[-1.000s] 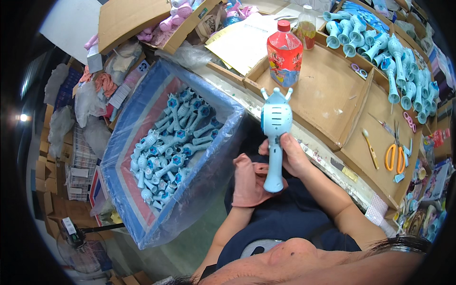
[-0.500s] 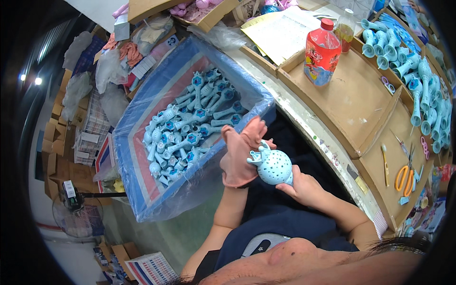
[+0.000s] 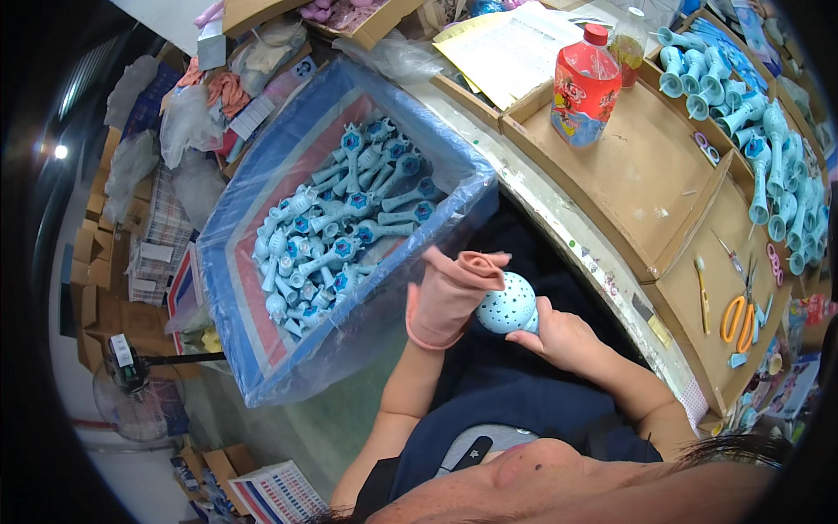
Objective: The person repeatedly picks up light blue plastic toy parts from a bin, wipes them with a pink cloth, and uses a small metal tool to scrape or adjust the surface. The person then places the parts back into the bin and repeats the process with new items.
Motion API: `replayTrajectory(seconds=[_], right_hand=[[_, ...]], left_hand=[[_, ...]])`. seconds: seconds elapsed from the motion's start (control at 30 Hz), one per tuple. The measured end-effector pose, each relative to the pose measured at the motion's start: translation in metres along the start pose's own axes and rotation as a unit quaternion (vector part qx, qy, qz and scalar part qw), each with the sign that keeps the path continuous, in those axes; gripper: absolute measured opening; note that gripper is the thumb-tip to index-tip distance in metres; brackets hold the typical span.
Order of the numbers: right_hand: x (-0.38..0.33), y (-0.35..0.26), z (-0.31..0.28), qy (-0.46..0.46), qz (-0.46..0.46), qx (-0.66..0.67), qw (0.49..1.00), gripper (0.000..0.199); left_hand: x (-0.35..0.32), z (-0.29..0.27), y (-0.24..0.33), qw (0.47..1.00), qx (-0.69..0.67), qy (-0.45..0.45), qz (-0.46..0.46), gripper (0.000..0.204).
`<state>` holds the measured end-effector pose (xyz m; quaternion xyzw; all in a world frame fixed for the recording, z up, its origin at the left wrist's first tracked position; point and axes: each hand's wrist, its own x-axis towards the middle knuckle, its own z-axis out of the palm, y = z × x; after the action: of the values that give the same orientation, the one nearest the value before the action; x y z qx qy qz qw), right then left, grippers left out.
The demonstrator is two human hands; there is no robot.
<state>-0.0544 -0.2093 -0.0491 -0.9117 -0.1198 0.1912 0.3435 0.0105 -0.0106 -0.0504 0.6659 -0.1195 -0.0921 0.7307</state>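
A light blue toy wand with a round dotted head (image 3: 508,306) sits in front of my chest, gripped between both hands. My left hand (image 3: 449,295) wears a pink glove and wraps the far side of the head. My bare right hand (image 3: 563,334) holds it from the near right. To the left stands a big box lined with blue plastic (image 3: 262,367), holding several more light blue wands (image 3: 340,231).
A cardboard tray (image 3: 628,188) on the bench carries a red bottle (image 3: 586,85). More blue toy parts (image 3: 768,166) lie at the far right. Orange scissors (image 3: 740,314) rest on the right tray. A fan (image 3: 131,384) and stacked boxes stand on the floor at left.
The wand was held upright with its head up; now it is lowered toward my lap with the head tipped toward me. My gloved left hand has closed on it.
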Motion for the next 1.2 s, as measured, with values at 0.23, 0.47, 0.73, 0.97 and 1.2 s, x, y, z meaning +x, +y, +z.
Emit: replayTrajectory(seconds=[0.23,0.47,0.73,0.97,1.2], right_hand=[[0.003,0.002,-0.004,0.009,-0.014,0.068,0.998,0.068],[0.027,0.023,0.027,0.129,-0.052,0.110,0.984,0.054],[0.056,0.062,0.079,0.218,-0.209,0.316,0.899,0.040],[0.058,0.066,0.082,0.226,-0.197,0.310,0.902,0.039],[0.043,0.044,0.053,0.261,-0.214,0.425,0.839,0.031]], left_hand=[[0.013,0.001,-0.010,0.886,-0.444,0.134,-0.026,0.032],[-0.001,0.026,0.039,0.998,-0.041,0.036,-0.038,0.087],[-0.013,0.044,0.037,0.997,-0.042,-0.069,-0.009,0.103],[-0.017,0.049,0.040,0.997,-0.040,-0.054,-0.043,0.103],[0.004,0.025,0.023,0.897,-0.362,0.228,-0.115,0.088]])
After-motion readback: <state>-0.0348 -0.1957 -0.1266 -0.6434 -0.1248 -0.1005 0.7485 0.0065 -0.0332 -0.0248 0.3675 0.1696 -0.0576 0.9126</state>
